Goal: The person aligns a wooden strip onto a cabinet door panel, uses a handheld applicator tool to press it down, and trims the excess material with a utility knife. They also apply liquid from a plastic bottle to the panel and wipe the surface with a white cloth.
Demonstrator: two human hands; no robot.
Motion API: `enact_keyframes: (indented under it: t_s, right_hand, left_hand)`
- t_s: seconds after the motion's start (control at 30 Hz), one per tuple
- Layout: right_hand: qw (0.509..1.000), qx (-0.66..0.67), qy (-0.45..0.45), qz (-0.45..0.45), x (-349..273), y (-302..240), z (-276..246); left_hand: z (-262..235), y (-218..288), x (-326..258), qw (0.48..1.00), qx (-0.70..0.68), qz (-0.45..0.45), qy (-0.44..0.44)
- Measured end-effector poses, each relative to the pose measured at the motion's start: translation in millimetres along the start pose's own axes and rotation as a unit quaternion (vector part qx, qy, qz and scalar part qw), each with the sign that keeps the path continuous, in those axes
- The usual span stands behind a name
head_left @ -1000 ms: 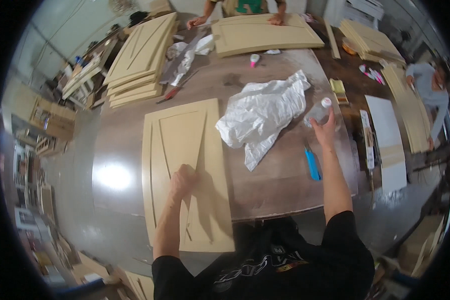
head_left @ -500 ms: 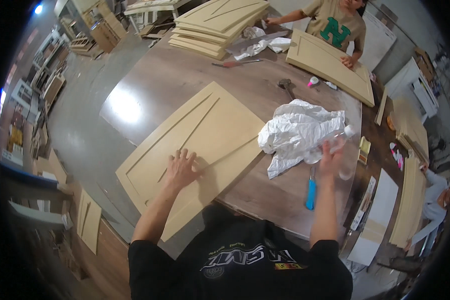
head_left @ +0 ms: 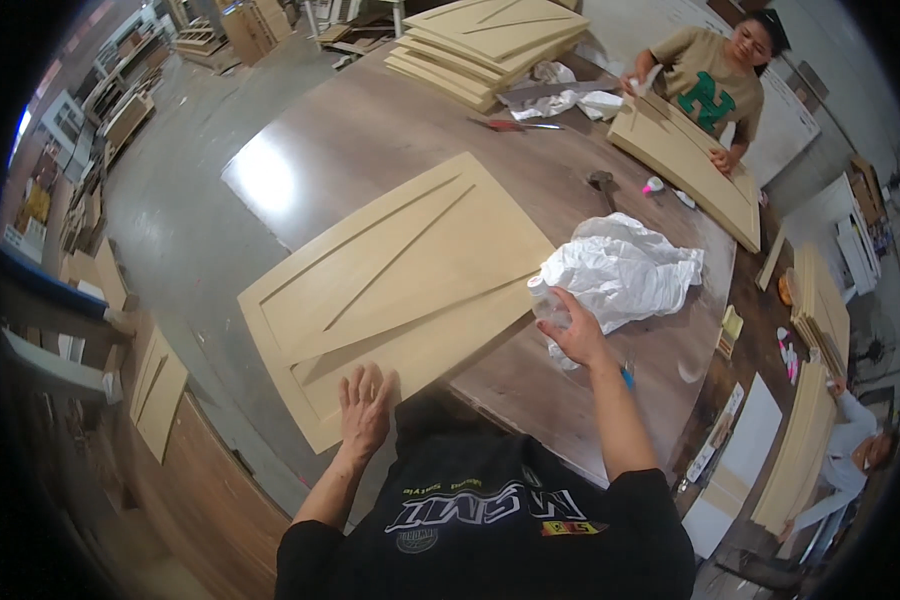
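A beige panel door (head_left: 400,270) with grooved diagonal lines lies on the brown table (head_left: 340,135) in front of me. My left hand (head_left: 366,408) rests on its near edge with the fingers stretched out. Wrapped in the fingers of my right hand (head_left: 578,335) is a clear plastic bottle (head_left: 542,298) with a white cap, held over the panel's right side. Just behind that hand lies a crumpled white cloth or sheet (head_left: 625,270). Only a bit of a blue-handled tool (head_left: 627,376) shows beside my right forearm.
Stacked beige panels (head_left: 490,45) stand at the far edge near a red-handled tool (head_left: 510,126). Across the table a person (head_left: 705,90) handles another panel (head_left: 680,170). A hammer-like tool (head_left: 602,185) lies beyond the cloth. At right, a second person (head_left: 845,460) touches long boards (head_left: 798,450).
My right hand has brought the bottle leftward from beside the cloth to the panel. My left hand has slid back to the panel's near edge. The person opposite has lifted a whitish object.
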State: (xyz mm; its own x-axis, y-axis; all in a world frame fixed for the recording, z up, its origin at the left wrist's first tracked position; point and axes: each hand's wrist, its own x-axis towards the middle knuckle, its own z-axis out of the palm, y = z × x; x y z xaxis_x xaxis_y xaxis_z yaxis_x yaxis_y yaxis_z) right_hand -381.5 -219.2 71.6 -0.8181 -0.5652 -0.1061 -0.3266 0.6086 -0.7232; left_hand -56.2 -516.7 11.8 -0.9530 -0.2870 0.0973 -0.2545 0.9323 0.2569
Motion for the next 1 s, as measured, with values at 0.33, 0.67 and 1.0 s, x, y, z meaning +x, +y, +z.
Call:
enact_keyframes:
  t_s: [0.33,0.67,1.0]
  right_hand:
    - [0.963,0.258,0.076,-0.014,14.3,14.1,9.5]
    - [0.961,0.241,0.137,-0.014,-2.3,-29.3,21.2]
    - [0.985,0.034,0.169,0.031,-16.9,-51.8,11.5]
  left_hand:
    - [-60.6,-59.7,0.1,0.972,-0.213,-0.027,-0.096]
    - [-54.4,-243.2,218.9,0.975,0.092,-0.202,0.004]
    - [-148.0,-244.4,246.2,0.968,-0.039,-0.247,-0.023]
